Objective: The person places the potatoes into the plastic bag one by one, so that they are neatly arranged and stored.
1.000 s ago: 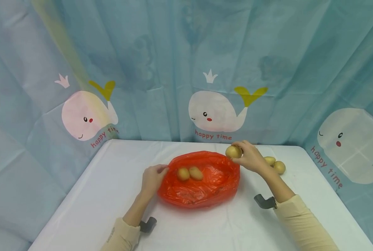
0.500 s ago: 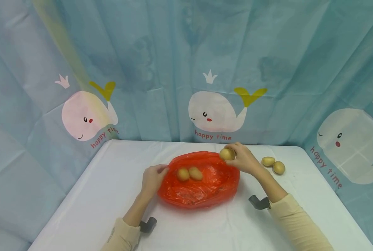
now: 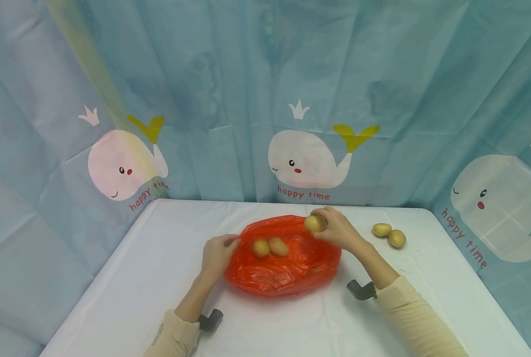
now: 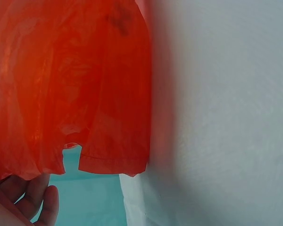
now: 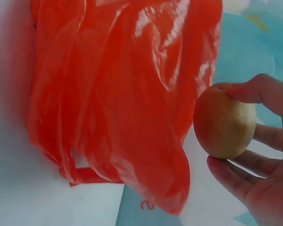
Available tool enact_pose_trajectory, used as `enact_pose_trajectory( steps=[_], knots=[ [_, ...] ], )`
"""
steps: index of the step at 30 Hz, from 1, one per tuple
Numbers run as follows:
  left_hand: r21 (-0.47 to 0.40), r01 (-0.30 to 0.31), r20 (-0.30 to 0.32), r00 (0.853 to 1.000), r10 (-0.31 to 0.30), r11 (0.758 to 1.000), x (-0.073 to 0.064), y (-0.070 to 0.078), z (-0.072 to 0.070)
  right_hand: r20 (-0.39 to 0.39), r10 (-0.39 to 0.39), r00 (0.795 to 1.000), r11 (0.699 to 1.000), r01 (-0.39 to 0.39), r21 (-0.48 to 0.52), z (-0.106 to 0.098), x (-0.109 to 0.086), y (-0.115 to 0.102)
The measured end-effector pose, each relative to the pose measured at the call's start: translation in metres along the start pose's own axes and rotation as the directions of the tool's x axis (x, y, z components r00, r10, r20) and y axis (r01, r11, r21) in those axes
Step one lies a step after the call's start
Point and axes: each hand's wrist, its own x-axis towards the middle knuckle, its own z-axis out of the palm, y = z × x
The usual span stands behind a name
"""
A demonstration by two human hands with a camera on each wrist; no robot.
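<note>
A red plastic bag [image 3: 270, 277] lies mouth-up and spread wide at mid-table, with two potatoes [image 3: 278, 247] inside it. At its left rim my left hand [image 3: 216, 257] pinches the edge between thumb and fingers; the left wrist view has those fingers [image 4: 37, 195] at the bag's border, partly behind the plastic. My right hand [image 3: 337, 229] grips a round potato [image 3: 314, 224] over the bag's far right rim. Seen from the right wrist, thumb and fingertips hold this potato [image 5: 224, 123] at opposite sides, beside the bag's wall [image 5: 118, 94].
Two more potatoes [image 3: 389, 234] sit on the white table [image 3: 426, 297] to the right of the bag, side by side. A blue curtain [image 3: 230, 99] with printed whales stands behind the table's far edge. Dark wrist-worn cameras [image 3: 361, 290] stick out at both cuffs.
My right hand has carried its potato leftward, from outside the bag's right rim to over its opening, uncovering the two potatoes on the table. My left hand stays at the left rim.
</note>
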Motion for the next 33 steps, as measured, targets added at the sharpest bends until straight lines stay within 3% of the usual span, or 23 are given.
enact_pose_trajectory(
  steps=[12, 25, 33],
  knots=[
    [-0.001, 0.01, 0.0, 1.0, -0.01, 1.0, 0.001, 0.0, 0.001, 0.047, 0.035, 0.998, 0.999, -0.036, 0.034, 0.013, 0.005, -0.005],
    [0.019, -0.038, -0.025, 0.999, 0.039, 0.999, 0.003, -0.003, 0.003, 0.055, -0.025, 0.998, 1.0, 0.024, 0.013, 0.028, 0.007, -0.003],
    [0.011, -0.031, -0.015, 0.999, 0.032, 0.999, 0.003, -0.003, 0.002, 0.071, -0.024, 0.997, 0.999, 0.026, -0.023, 0.037, 0.008, -0.004]
  ],
)
